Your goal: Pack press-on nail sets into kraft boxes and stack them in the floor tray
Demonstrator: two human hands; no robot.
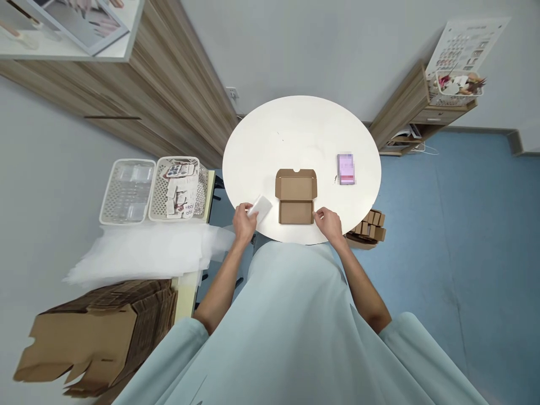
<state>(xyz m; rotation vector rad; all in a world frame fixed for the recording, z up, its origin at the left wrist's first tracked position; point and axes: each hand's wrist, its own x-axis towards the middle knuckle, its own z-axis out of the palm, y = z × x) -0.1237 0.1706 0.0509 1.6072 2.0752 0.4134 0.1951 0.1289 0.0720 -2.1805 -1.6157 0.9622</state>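
An open brown cardboard box [296, 212] lies on the white oval table [295, 121], its lid folded back away from me. My left hand [244, 223] is closed on a small flat white piece [261, 208], perhaps a folded sheet or thin packet, to the left of the box. What it is made of I cannot make out. At the box's right wall, the fingers of my right hand [328, 223] are pinched together with the tips touching the edge.
On the table's right side lies a phone [346, 169] with a blurred screen. To the left are white baskets [127, 191], a pile of white translucent sheets [143, 253] and stacked flat cardboard [93, 337]. Small brown boxes [371, 228] sit below the table's right edge.
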